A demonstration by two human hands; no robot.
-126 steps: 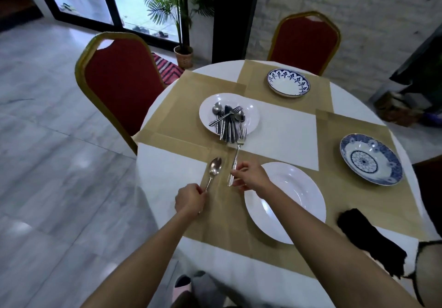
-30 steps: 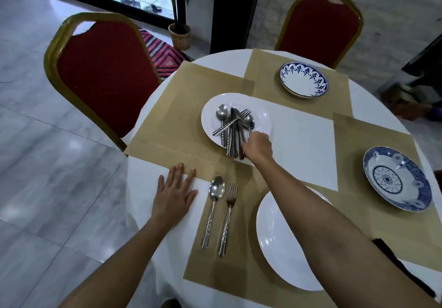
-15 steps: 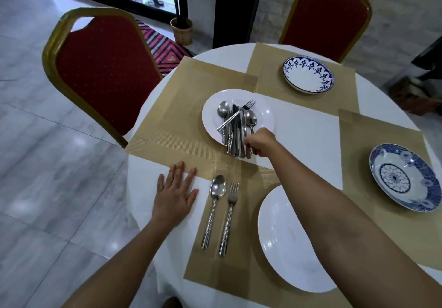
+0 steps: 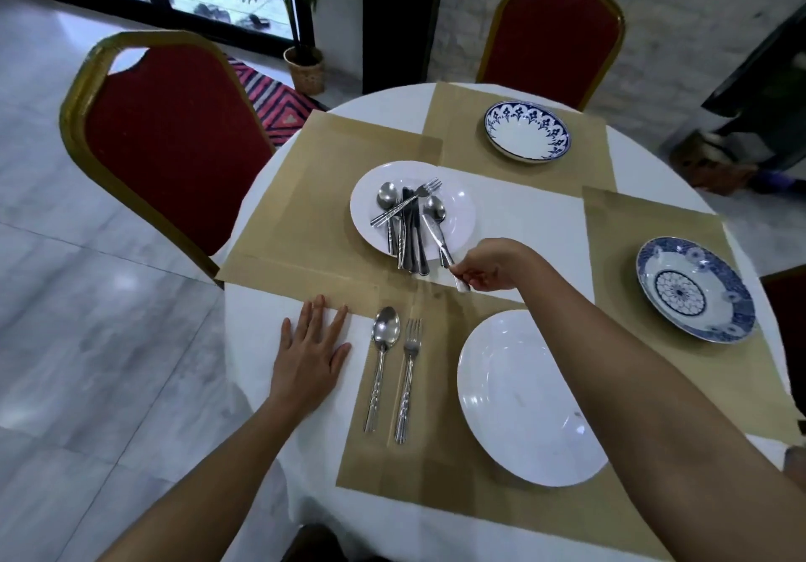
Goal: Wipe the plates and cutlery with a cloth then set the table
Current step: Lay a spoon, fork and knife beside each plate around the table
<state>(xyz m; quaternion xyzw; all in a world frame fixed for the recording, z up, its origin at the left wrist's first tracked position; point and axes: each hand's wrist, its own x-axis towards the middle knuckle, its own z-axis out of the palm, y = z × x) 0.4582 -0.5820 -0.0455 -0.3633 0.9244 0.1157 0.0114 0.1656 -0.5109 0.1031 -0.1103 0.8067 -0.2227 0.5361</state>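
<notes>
— What is sitting nearest?
— A white plate [image 4: 523, 400] is sitting on the near mat [image 4: 436, 478], by the near edge of the desk [image 4: 514, 225]. Just left of it, a fork [image 4: 408, 380] and a spoon [image 4: 384, 360] are lying side by side on the mat, not touching, with their handles pointing toward the person.
— And the left hand?
— The left hand [image 4: 312, 356] is resting flat on the desk's white cover just left of the spoon. Its fingers are lying straight and slightly spread, holding nothing.
— The right one?
— The right hand [image 4: 488, 267] is reaching out beyond the plate. Its fingers are pinching the handle end of a second spoon [image 4: 437, 225], whose bowl is lying over the far plate [image 4: 460, 216]. I cannot tell whether it is touching.
— What else is lying there?
— A cutlery pile [image 4: 405, 230] is lying there, its handles overhanging the near rim. One fork is lying crosswise on top.
— Farther out?
— A blue bowl [image 4: 693, 288] is sitting on the right mat and a patterned bowl [image 4: 525, 131] on the far mat. Two red chairs are standing at the desk, a left chair [image 4: 174, 138] and a far chair [image 4: 549, 33].
</notes>
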